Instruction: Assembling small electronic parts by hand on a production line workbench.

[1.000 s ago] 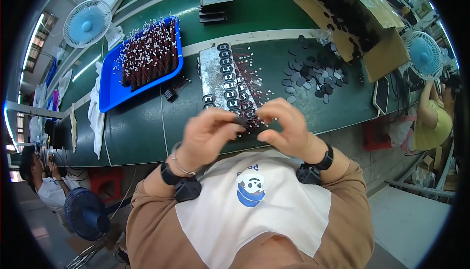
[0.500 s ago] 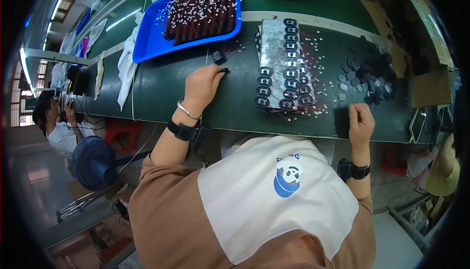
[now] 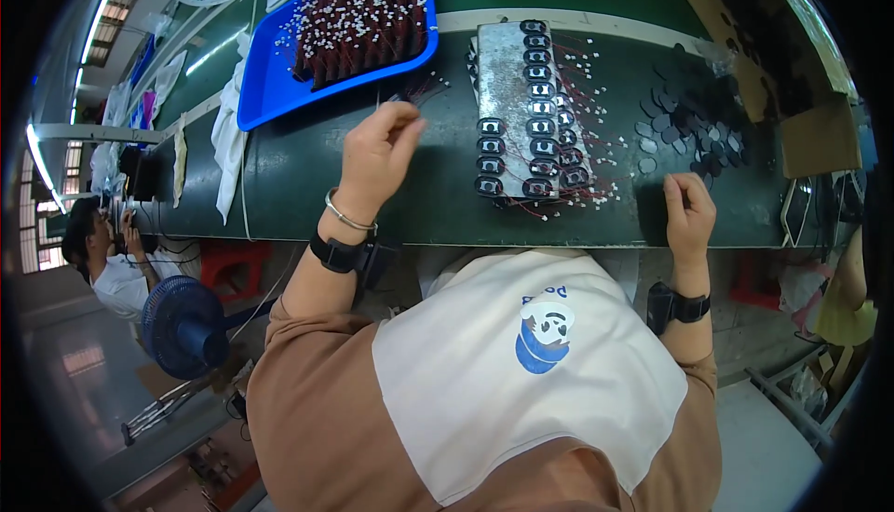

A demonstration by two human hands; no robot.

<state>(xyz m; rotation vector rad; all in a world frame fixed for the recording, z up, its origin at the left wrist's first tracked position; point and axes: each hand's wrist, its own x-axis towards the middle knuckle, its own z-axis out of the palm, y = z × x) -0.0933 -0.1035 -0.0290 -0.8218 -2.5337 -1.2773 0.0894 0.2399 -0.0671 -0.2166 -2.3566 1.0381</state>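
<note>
My left hand [image 3: 380, 154] is raised over the green bench, just below a blue tray, with its fingers curled and the thumb close to the index finger. Anything between those fingertips is too hidden to name. Just beyond the fingers lies a small dark part with thin red wires [image 3: 424, 88], partly covered by the hand. At the bench's front edge, my right hand [image 3: 689, 214] rests loosely closed, with nothing visible in it. Between the hands stands a silvery metal plate [image 3: 507, 74] bearing several black oval parts [image 3: 542, 128], whose red wires and white connectors trail to the right.
The blue tray [image 3: 265, 102] holds many dark parts with red wires and white connectors [image 3: 363, 23]. Thin dark discs [image 3: 698, 130] lie scattered at right, beside a cardboard box [image 3: 819, 158]. A white cloth [image 3: 231, 140] hangs at left. Another person [image 3: 116, 270] sits at far left.
My left hand has moved slightly up and left, toward the small wired part. The black piece seen at its fingertips no longer shows. My right hand keeps its pose; the whole view has shifted slightly.
</note>
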